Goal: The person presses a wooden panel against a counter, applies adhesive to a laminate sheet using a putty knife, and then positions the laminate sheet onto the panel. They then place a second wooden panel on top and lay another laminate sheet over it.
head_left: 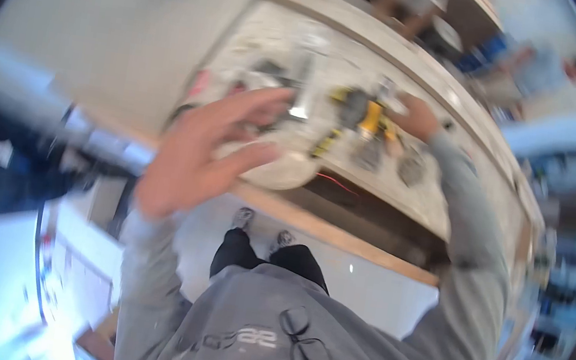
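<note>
My left hand (208, 147) is raised over the left part of the workbench (265, 26), its fingers apart and nothing held. Below its fingertips lie a blurred dark object (270, 71) and a shiny flat metal piece (302, 94). At the right, my right hand (417, 117) reaches down beside a group of yellow and black tools (364, 110), near a small metallic item (385, 89). Motion blur hides its fingertips and whether they grip anything. A round grey object (411, 169) lies just below that hand.
An open recess (370, 221) with a thin red wire runs along the bench's near edge. A round pale surface (282, 168) sits left of it. Beyond the bench, at the upper right, a blurred person (539, 72) is in view near shelving.
</note>
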Demonstrator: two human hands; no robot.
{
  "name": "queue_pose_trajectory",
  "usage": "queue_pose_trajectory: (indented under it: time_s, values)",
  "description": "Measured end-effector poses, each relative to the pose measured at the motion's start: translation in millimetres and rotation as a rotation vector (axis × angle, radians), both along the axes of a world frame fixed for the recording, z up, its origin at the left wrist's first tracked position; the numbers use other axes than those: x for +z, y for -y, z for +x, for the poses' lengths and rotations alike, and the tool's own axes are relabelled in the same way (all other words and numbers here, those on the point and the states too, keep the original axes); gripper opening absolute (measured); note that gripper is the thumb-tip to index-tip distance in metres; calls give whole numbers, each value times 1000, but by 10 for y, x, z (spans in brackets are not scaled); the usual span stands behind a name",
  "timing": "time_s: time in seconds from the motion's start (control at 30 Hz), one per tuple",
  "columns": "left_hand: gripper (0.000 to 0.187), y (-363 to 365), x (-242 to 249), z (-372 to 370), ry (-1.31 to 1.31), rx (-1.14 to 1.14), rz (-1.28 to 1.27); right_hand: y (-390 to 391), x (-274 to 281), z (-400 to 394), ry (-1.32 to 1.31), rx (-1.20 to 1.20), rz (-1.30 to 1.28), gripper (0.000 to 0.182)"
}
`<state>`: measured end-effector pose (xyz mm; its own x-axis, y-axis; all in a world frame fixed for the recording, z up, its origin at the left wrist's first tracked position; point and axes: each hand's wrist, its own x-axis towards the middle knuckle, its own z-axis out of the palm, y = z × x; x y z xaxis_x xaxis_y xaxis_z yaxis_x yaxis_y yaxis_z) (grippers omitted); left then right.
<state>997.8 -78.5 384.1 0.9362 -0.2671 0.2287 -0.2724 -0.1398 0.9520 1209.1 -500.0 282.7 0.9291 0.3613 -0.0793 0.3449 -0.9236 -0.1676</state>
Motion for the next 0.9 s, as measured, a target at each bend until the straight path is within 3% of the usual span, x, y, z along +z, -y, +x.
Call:
queue_pose_trajectory:
  time_s: [0.1, 0.13, 0.17, 0.2, 0.33, 0.4, 0.47, 0.6, 0.73, 0.83, 0.9]
  values:
    - [50, 52, 59, -76, 137, 23, 57, -338, 867, -333, 8, 260, 130, 51]
    - [45, 95, 75, -162, 163, 92, -56, -592, 1249, -624, -98, 197, 365, 46]
    - [43, 137, 128, -283, 403, 207, -62, -737, 1544, -719, -25, 386, 338, 43]
    - [42, 221, 222, -457, 583, 386, -17, -935, 1840, -928, -141, 429, 500, 42]
    - [37, 495, 571, -1450, 566, 691, 85, -1290, 2676, -1777, 265, 725, 405, 37]
    - [35, 553, 377, -1916, 469, 771, 107, -1324, 2838, -2068, 349, 852, 402, 36]
    - [37, 840, 165, -2317, 148, 804, 111, -1139, 2877, -2192, 387, 919, 354, 35]
    - [40, 773, -514, -3224, -55, 964, 312, -1299, 2888, -2591, 685, 1309, 221, 37]
    - [46, 709, -1120, -4163, -174, 1267, 370, -1485, 2871, -2893, 338, 1295, 255, 37]
    - [47, 692, -1572, -4768, -237, 1441, 415, -1919, 2882, -3188, 448, 1518, 261, 30]
    - [46, 714, -1520, -5066, -401, 1511, 213, -2332, 2872, -3472, 456, 1637, 288, 28]
